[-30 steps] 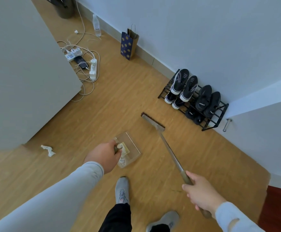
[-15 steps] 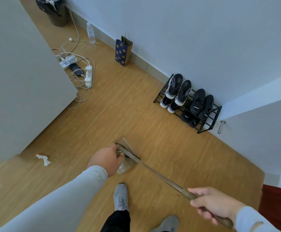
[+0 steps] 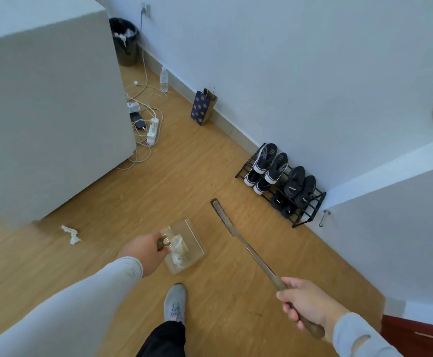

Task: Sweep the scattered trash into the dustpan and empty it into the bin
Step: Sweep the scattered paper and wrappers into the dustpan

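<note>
Dustpan (image 3: 188, 247): clear, over floor, crumpled trash inside (paper, mostly)
Left hand (image 3: 143, 252): closed around dustpan handle
Right hand (image 3: 306, 302): gripping broom (image 3: 238, 239)
Tissue (image 3: 71, 234): on floor, left
Bin (image 3: 124, 39): far corner

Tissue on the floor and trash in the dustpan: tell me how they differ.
The tissue lies loose on the bare floor, beside the grey cabinet; the trash sits inside the clear dustpan. The tissue is a single white scrap; the trash is a small heap with some yellowish bits. The tissue is away from both hands; the trash is right by the left hand on the dustpan's handle. Both look like crumpled paper.
</note>
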Tool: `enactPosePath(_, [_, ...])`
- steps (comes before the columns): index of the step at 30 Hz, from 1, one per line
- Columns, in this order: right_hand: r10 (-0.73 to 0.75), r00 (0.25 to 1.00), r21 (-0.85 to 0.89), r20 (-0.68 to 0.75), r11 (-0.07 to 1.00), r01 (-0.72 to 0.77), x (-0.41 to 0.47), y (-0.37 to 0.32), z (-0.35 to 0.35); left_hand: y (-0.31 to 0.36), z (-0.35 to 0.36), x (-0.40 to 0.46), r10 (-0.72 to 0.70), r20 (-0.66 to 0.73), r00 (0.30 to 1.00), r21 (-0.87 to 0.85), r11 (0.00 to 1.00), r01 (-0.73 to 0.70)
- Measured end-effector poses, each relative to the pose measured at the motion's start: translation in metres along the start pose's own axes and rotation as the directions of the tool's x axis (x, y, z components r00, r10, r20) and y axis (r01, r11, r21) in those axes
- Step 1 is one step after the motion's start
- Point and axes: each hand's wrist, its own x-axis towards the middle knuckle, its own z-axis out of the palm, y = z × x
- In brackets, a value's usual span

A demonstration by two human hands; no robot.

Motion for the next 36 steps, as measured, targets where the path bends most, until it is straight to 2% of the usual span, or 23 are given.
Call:
enactPosePath(6, [-0.136, 0.991, -0.116, -0.014, 0.984, 0.134, -0.022, 0.043, 0.064, -0.078, -0.014, -0.127, -0.119, -0.156, 0.980, -0.150, 0.984, 0.096])
enactPosePath(11, [-0.174, 0.984, -0.152, 0.038, 0.972, 0.178, -0.034, 0.055, 0.134, -0.152, -0.014, -0.217, -0.227, -0.218, 0.949, -0.223, 0.958, 0.178])
enactPosePath(15, [-0.193, 0.977, -0.212, 0.090, 0.955, 0.208, -0.043, 0.046, 0.182, -0.203, -0.019, -0.257, -0.307, -0.264, 0.914, -0.271, 0.933, 0.235])
enactPosePath(23, [-0.199, 0.968, -0.352, 0.154, 0.904, 0.242, -0.063, 0.005, 0.285, -0.314, -0.029, -0.259, -0.451, -0.264, 0.853, -0.339, 0.871, 0.356])
enactPosePath(30, [-0.194, 0.969, -0.476, 0.156, 0.845, 0.246, -0.042, -0.074, 0.425, -0.412, -0.045, -0.216, -0.495, -0.159, 0.854, -0.390, 0.826, 0.407])
enactPosePath(36, [-0.186, 0.974, -0.574, 0.132, 0.786, 0.228, -0.009, -0.143, 0.525, -0.467, -0.053, -0.184, -0.510, -0.068, 0.857, -0.440, 0.787, 0.434])
